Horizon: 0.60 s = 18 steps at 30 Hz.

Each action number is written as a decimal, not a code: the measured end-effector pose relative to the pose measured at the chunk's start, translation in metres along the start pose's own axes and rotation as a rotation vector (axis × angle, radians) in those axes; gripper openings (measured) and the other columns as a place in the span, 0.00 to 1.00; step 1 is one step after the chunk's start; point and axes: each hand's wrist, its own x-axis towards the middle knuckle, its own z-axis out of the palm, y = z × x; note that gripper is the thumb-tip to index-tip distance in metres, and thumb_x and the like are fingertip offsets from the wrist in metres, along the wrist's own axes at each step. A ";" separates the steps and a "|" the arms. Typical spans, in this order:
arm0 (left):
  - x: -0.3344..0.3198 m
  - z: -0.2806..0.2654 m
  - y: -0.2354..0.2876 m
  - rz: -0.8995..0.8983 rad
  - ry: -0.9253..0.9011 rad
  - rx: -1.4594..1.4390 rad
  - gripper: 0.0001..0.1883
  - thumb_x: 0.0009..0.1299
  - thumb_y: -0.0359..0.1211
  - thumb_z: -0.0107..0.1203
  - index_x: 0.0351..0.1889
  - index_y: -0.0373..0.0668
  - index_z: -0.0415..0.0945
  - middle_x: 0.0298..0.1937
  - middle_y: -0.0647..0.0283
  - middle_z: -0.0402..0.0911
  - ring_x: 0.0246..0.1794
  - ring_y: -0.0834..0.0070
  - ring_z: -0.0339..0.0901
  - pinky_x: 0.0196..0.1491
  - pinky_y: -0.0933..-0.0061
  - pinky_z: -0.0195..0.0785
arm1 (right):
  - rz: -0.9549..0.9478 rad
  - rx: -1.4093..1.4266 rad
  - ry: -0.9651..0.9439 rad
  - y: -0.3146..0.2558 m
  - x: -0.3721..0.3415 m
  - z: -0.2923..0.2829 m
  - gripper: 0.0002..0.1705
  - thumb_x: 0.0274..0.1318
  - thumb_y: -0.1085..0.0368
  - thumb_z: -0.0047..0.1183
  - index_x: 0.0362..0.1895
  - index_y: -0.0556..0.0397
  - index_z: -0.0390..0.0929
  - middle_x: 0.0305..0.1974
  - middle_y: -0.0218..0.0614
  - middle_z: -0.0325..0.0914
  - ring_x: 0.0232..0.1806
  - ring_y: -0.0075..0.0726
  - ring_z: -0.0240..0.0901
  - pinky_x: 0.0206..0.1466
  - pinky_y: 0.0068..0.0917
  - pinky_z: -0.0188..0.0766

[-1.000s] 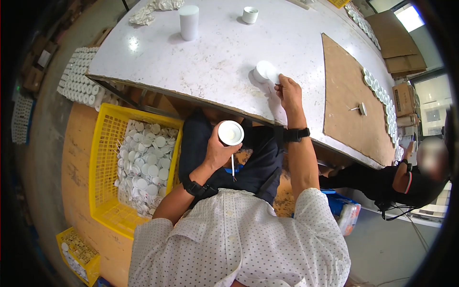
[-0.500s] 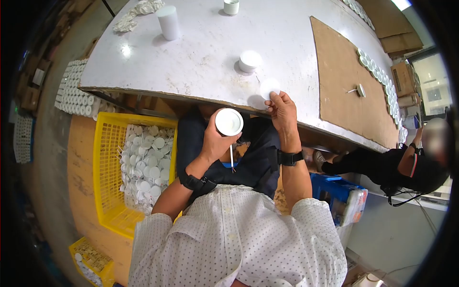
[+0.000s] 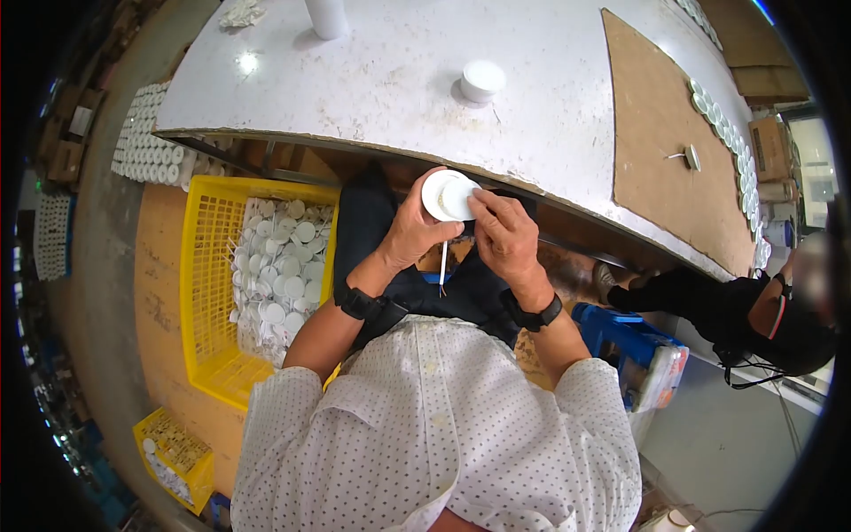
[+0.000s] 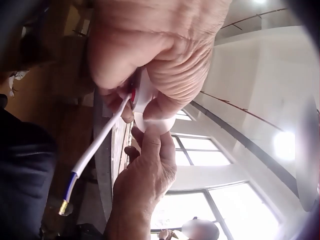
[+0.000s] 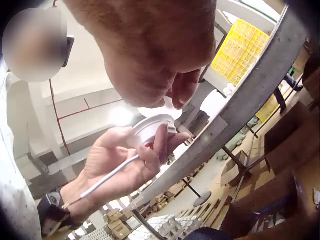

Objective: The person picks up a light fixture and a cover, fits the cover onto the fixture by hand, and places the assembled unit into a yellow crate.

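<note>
In the head view, the left hand [image 3: 415, 232] grips a round white housing [image 3: 432, 197] over the lap, and a white cable [image 3: 444, 262] hangs below it. The right hand [image 3: 510, 238] pinches a thin white disc [image 3: 458, 200] at its edge; the disc lies tilted over the right part of the housing's open face. In the left wrist view, the cable [image 4: 97, 140] ends in bare-tipped wires. Seen from the right wrist, the left fingers curl round the housing [image 5: 150, 131] from below.
On the table [image 3: 372, 97] stand a stack of white discs [image 3: 483, 81] and a white cylinder [image 3: 327, 18]. A brown board [image 3: 651, 168] lies at the right, lined with round pieces. A yellow crate [image 3: 208, 284] of white parts stands at the left. Another person [image 3: 709, 315] is at the right.
My right hand has come from the table's stack back to the left hand, bringing the disc over the housing. The left hand has kept its grip on the housing.
</note>
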 end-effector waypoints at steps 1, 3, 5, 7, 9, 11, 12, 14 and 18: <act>0.000 0.000 0.000 -0.002 0.000 0.000 0.36 0.55 0.25 0.57 0.60 0.36 0.49 0.53 0.58 0.64 0.53 0.73 0.64 0.53 0.74 0.63 | -0.023 -0.004 -0.032 -0.001 0.000 0.000 0.24 0.32 0.80 0.53 0.41 0.52 0.75 0.42 0.37 0.74 0.34 0.40 0.71 0.34 0.29 0.71; 0.000 0.001 -0.001 -0.018 0.015 0.050 0.33 0.59 0.32 0.56 0.59 0.36 0.52 0.52 0.57 0.66 0.51 0.73 0.66 0.51 0.74 0.65 | -0.040 -0.015 -0.042 -0.003 -0.001 0.003 0.25 0.30 0.80 0.52 0.42 0.52 0.75 0.43 0.37 0.73 0.35 0.40 0.70 0.35 0.29 0.71; -0.001 0.004 0.000 -0.026 0.036 0.069 0.31 0.61 0.34 0.55 0.59 0.36 0.53 0.51 0.57 0.67 0.50 0.73 0.67 0.51 0.74 0.65 | -0.059 -0.025 -0.051 -0.003 -0.001 0.005 0.27 0.28 0.79 0.52 0.42 0.51 0.75 0.44 0.36 0.73 0.35 0.40 0.70 0.36 0.28 0.70; -0.001 0.005 -0.001 -0.033 0.059 0.087 0.29 0.63 0.36 0.53 0.58 0.36 0.54 0.50 0.56 0.68 0.49 0.73 0.68 0.50 0.74 0.66 | -0.079 -0.044 -0.072 -0.004 -0.002 0.007 0.29 0.26 0.78 0.51 0.43 0.51 0.74 0.44 0.35 0.72 0.36 0.40 0.68 0.37 0.28 0.70; -0.001 0.004 -0.005 -0.042 0.090 0.045 0.26 0.65 0.36 0.49 0.58 0.36 0.54 0.50 0.54 0.69 0.48 0.72 0.69 0.48 0.74 0.67 | -0.088 -0.057 -0.075 -0.005 -0.001 0.007 0.28 0.25 0.77 0.54 0.42 0.51 0.75 0.45 0.34 0.72 0.36 0.39 0.68 0.37 0.27 0.70; -0.001 0.001 -0.009 -0.028 0.094 0.054 0.24 0.66 0.35 0.47 0.57 0.36 0.55 0.50 0.54 0.69 0.48 0.71 0.69 0.49 0.73 0.67 | -0.097 -0.070 -0.078 -0.006 0.000 0.007 0.28 0.24 0.75 0.56 0.42 0.52 0.75 0.45 0.33 0.72 0.36 0.38 0.68 0.37 0.27 0.70; -0.001 0.001 -0.009 -0.014 0.095 0.063 0.23 0.66 0.34 0.45 0.57 0.36 0.55 0.50 0.53 0.70 0.49 0.70 0.69 0.49 0.73 0.67 | -0.091 -0.063 -0.072 -0.008 0.001 0.008 0.28 0.25 0.75 0.56 0.42 0.52 0.75 0.45 0.33 0.72 0.36 0.38 0.68 0.37 0.27 0.70; -0.002 0.000 -0.010 -0.006 0.097 0.092 0.22 0.67 0.33 0.44 0.57 0.36 0.55 0.49 0.53 0.70 0.49 0.70 0.70 0.49 0.73 0.67 | -0.085 -0.056 -0.066 -0.009 0.001 0.008 0.28 0.25 0.75 0.56 0.42 0.51 0.75 0.45 0.33 0.72 0.36 0.38 0.68 0.37 0.27 0.70; -0.003 0.000 -0.008 0.013 0.102 0.150 0.21 0.67 0.32 0.42 0.57 0.37 0.56 0.49 0.53 0.70 0.48 0.70 0.70 0.49 0.73 0.66 | -0.077 -0.045 -0.069 -0.008 -0.002 0.010 0.27 0.25 0.73 0.59 0.42 0.51 0.76 0.46 0.31 0.72 0.35 0.37 0.67 0.36 0.25 0.69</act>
